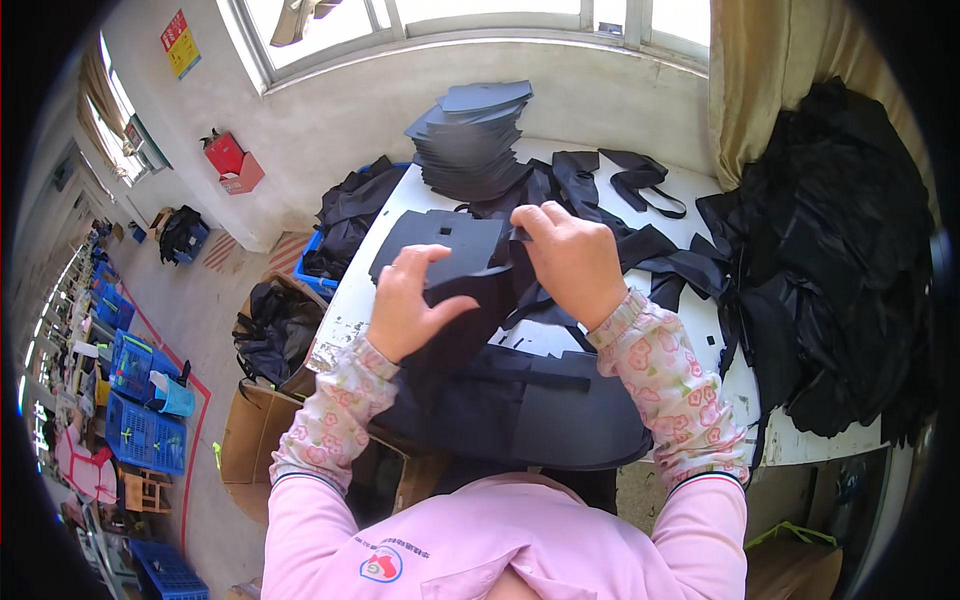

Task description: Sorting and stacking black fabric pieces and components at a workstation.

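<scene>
My right hand (570, 258) pinches the upper edge of a black fabric piece (462, 335), which hangs down in front of me over the table. Beside its left edge is my left hand (408, 300), thumb and fingers spread apart, the thumb over the dark cloth. Just beyond the hands lies a flat dark grey panel (455, 238) with a small square hole. Nearest my body, a larger black piece with a rounded end (585, 410) and a strap across it rests at the table edge. The lower part of the hanging piece merges with this dark material.
A tall stack of grey panels (470, 140) stands at the back of the white table (715, 320). Black straps (645, 180) lie across it. On the right rises a big heap of black fabric (830, 270). A blue crate (318, 262) and cardboard box (255, 440) stand left.
</scene>
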Demonstrator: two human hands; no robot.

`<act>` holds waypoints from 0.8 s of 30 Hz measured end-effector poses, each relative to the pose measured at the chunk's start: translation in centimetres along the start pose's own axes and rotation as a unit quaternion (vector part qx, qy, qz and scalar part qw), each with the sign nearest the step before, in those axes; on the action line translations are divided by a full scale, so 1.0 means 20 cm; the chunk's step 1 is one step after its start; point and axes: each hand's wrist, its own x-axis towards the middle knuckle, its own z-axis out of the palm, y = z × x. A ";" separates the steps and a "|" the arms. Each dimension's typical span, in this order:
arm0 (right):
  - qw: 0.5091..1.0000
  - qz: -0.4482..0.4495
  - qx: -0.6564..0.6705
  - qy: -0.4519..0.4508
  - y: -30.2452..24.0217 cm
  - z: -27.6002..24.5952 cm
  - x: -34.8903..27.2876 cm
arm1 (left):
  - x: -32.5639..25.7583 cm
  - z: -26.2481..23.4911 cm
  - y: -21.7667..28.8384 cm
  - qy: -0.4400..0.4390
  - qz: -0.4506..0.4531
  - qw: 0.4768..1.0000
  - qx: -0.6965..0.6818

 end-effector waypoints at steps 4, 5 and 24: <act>0.995 -0.060 -0.061 -0.044 -0.17 -0.05 0.05 | 0.03 0.20 0.12 0.052 0.016 0.998 -0.004; 0.993 -0.077 -0.073 -0.059 -0.21 -0.06 0.05 | 0.03 0.25 0.11 0.070 0.000 0.997 -0.016; 0.962 -0.020 0.135 -0.236 -0.34 -0.34 -0.54 | -0.47 -0.29 -0.25 -0.069 -0.023 0.982 0.176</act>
